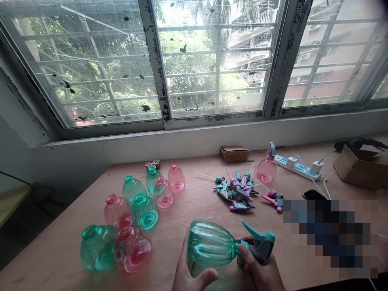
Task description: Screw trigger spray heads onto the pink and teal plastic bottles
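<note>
A clear green spray bottle (210, 243) lies on its side near the table's front edge, with a teal and grey trigger head (260, 245) on its neck. My left hand (190, 275) cups the bottle's body from below, thumb stretched under it. My right hand (259, 273) is wrapped round the neck and the trigger head. Both hands are only partly in view at the bottom edge.
Several empty green and pink bottles (133, 214) lie on the left of the wooden table (197, 202). A heap of loose trigger heads (238, 190) is in the middle, an assembled pink bottle (266, 167) behind it. Power strip (298, 166), phone (312, 195), cardboard boxes (360, 165) at right.
</note>
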The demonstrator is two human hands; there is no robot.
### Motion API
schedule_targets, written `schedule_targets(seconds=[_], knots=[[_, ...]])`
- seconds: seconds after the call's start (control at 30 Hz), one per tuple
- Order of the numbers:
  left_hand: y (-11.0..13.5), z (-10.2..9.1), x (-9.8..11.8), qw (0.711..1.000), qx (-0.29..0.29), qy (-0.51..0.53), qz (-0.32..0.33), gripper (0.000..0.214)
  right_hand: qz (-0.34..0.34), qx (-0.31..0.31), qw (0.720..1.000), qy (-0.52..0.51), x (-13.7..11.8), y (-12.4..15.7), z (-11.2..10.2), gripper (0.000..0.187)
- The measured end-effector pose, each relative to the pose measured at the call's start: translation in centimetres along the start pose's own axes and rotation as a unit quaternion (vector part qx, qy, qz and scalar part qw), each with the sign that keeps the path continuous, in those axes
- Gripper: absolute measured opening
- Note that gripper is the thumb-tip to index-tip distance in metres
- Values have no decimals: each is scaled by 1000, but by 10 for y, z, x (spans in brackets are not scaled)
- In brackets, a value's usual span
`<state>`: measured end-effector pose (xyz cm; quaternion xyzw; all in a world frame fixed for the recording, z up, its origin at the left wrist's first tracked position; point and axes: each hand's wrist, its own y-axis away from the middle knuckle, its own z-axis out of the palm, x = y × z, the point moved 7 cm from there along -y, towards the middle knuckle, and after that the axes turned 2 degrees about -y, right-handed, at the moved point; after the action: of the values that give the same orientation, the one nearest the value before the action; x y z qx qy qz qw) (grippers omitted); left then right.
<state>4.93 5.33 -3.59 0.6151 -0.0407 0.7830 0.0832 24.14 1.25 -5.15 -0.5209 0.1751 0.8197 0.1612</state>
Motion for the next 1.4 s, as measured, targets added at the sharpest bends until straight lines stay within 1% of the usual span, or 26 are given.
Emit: schedule_targets(seconds=[0.07,0.13,0.2,0.27,0.37,0.47,0.57,0.67,0.73,0.83,0.9,0.97,1.03,1.13,1.23,1.3,1.33,1.4], knots=[[0,-1,0,1000,6,1,-11,101,-5,-4,1000,5,0,0,0,47],[0,-2,-1,1000,14,-5,-19,96,-15,-14,1000,7,1,-2,-3,45],[2,-1,-1,1000,13,-14,-17,99,-24,-17,1000,1,3,-5,-7,44],[3,0,0,999,13,-30,0,101,-25,-16,1000,-8,4,-8,-10,43],[4,2,6,999,5,-34,27,106,-30,-20,999,-2,1,-6,-7,42],[3,2,9,1000,2,-25,11,94,-30,-1,1000,4,-4,-2,-2,43],[2,-1,7,999,25,-31,-1,85,-32,26,999,2,-8,-1,-3,44],[2,-3,1,999,35,-31,7,87,-47,26,998,11,-11,-2,-3,45],[2,-2,-1,999,28,-35,20,92,-57,35,998,8,-13,-1,-4,43],[0,-2,-3,999,14,-17,31,100,-48,54,997,15,-15,3,-3,44],[-2,-3,-4,1000,15,-3,19,96,-40,55,997,39,-15,5,-2,45],[-3,-3,-7,1000,18,-5,2,92,-47,57,995,62,-16,5,-2,45],[-4,-3,-9,1000,20,-9,-9,94,-61,72,993,67,-17,4,-5,44],[-2,-2,-9,999,29,-16,-4,99,-69,90,991,69,-18,3,-8,44],[0,-3,-4,999,33,-26,20,107,-67,83,992,67,-19,4,-6,44],[0,-4,0,999,35,-9,27,114,-56,67,994,62,-20,5,-3,45],[0,-4,1,999,34,2,22,114,-51,59,995,60,-20,6,-1,45],[0,-2,2,1000,19,14,0,108,-39,55,996,52,-19,6,1,47]])
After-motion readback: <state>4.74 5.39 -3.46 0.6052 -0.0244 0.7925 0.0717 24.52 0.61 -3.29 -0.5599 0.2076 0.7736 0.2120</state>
